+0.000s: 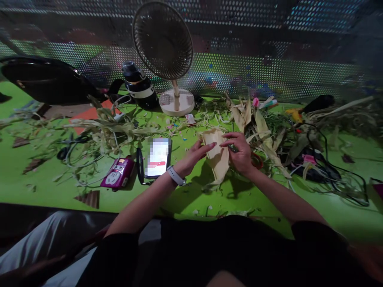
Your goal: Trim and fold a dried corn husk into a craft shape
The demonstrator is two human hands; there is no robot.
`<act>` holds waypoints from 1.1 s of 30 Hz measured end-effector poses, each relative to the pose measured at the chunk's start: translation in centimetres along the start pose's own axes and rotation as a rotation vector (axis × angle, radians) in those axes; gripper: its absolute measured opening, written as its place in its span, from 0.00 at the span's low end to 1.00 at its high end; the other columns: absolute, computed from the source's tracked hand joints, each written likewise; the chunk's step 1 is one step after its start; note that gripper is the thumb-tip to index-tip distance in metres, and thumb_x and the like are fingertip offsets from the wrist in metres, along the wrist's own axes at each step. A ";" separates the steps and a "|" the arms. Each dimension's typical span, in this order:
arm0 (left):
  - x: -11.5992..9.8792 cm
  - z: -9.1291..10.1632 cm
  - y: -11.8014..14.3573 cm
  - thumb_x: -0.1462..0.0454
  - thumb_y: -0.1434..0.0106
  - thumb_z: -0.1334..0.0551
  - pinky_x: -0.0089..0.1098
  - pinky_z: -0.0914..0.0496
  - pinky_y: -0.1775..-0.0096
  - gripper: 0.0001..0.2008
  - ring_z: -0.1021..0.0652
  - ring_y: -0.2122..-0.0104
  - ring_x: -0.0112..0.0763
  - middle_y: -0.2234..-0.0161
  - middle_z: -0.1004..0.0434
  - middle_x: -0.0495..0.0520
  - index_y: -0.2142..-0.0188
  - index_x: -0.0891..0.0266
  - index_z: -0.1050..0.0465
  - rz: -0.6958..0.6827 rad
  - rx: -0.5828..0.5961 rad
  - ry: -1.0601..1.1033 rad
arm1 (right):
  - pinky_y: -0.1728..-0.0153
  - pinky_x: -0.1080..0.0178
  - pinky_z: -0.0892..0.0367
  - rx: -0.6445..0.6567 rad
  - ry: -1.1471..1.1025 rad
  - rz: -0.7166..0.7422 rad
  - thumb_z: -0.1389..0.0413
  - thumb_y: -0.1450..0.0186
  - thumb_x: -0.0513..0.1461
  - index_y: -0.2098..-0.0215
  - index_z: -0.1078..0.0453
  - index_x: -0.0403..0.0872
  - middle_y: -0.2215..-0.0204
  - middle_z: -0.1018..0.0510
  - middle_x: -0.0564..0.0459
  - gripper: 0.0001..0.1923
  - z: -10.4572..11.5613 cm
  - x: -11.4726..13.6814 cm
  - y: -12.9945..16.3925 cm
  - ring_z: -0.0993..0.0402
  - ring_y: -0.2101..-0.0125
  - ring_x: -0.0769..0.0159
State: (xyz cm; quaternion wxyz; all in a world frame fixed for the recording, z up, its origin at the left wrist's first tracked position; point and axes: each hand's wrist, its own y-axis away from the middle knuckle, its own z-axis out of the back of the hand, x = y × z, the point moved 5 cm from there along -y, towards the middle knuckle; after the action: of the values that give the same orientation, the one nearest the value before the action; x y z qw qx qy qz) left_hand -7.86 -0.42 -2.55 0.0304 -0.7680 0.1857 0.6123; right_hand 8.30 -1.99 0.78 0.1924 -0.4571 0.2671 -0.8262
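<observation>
A pale corn husk (218,155) is pinched between the closed fingers of the left hand (194,157) and right hand (239,153) above bare green table (185,199); a phone (157,157) lies left, husk litter (269,131) and a fan (167,52) crowd beyond.

No legible text anywhere

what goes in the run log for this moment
left hand: holds corn husk | right hand: holds same husk | phone: left of hands
</observation>
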 end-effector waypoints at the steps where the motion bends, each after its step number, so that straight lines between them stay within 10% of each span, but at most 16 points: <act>1: 0.1 0.1 0.3 0.54 0.48 0.31 0.43 0.35 0.46 0.32 0.33 0.42 0.45 0.44 0.31 0.61 0.45 0.56 0.35 -0.011 -0.051 0.002 | 0.52 0.52 0.35 -0.025 0.026 -0.014 0.44 0.38 0.42 0.69 0.26 0.51 0.60 0.25 0.50 0.06 0.0 -0.1 0.0 0.30 0.55 0.58; 6: -0.3 1.0 1.6 0.57 0.51 0.29 0.38 0.37 0.44 0.40 0.42 0.37 0.41 0.37 0.44 0.60 0.41 0.52 0.44 -0.189 -0.340 -0.127 | 0.51 0.50 0.35 -0.117 0.085 -0.033 0.45 0.37 0.44 0.69 0.26 0.51 0.59 0.29 0.48 0.08 0.2 0.3 0.0 0.31 0.54 0.56; 12: 0.9 0.8 0.8 0.52 0.51 0.31 0.30 0.28 0.66 0.20 0.25 0.69 0.27 0.65 0.24 0.53 0.65 0.63 0.28 0.064 -0.054 0.130 | 0.54 0.54 0.31 -0.014 0.037 -0.014 0.47 0.36 0.43 0.54 0.32 0.52 0.54 0.29 0.48 0.12 -0.7 0.9 -0.6 0.30 0.55 0.59; 15: -0.2 3.1 0.7 0.53 0.52 0.30 0.27 0.29 0.70 0.20 0.26 0.73 0.24 0.68 0.24 0.47 0.62 0.59 0.29 -0.027 -0.221 0.178 | 0.57 0.52 0.31 0.251 0.203 -0.160 0.45 0.37 0.44 0.48 0.36 0.47 0.53 0.28 0.43 0.21 -2.3 -0.9 -0.4 0.29 0.58 0.57; 20: -1.6 4.8 1.1 0.57 0.49 0.31 0.24 0.30 0.69 0.16 0.25 0.70 0.23 0.67 0.24 0.46 0.63 0.59 0.29 -0.119 -0.247 0.054 | 0.59 0.52 0.35 0.741 0.583 -0.135 0.47 0.37 0.37 0.63 0.28 0.42 0.64 0.24 0.40 0.07 -5.2 -2.8 1.1 0.28 0.62 0.53; 24: -1.0 4.5 1.4 0.55 0.49 0.31 0.24 0.30 0.72 0.18 0.24 0.71 0.26 0.66 0.23 0.50 0.60 0.60 0.28 0.014 -0.161 0.012 | 0.63 0.57 0.35 0.531 0.431 -0.291 0.51 0.33 0.42 0.66 0.28 0.46 0.71 0.25 0.48 0.12 -2.9 -4.1 -2.8 0.29 0.68 0.60; 29: -0.5 4.4 1.2 0.54 0.51 0.30 0.25 0.30 0.75 0.20 0.24 0.74 0.26 0.68 0.22 0.51 0.60 0.61 0.27 0.114 -0.088 0.028 | 0.54 0.51 0.38 0.073 0.585 -0.208 0.44 0.39 0.48 0.52 0.34 0.45 0.54 0.29 0.41 0.22 4.8 -4.4 -7.0 0.34 0.53 0.51; 33: -0.2 4.2 1.0 0.54 0.52 0.30 0.25 0.32 0.77 0.19 0.24 0.76 0.26 0.71 0.22 0.50 0.64 0.61 0.27 0.149 -0.088 0.013 | 0.69 0.59 0.36 0.665 0.662 -0.316 0.47 0.39 0.46 0.68 0.30 0.47 0.73 0.25 0.49 0.11 5.4 -4.2 -1.7 0.29 0.72 0.61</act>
State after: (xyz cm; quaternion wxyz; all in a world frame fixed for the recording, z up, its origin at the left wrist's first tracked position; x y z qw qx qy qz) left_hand -12.17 -0.16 -3.26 -0.0503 -0.7566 0.2151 0.6154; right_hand 14.93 0.29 1.45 0.1051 -0.1188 -0.0368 -0.9867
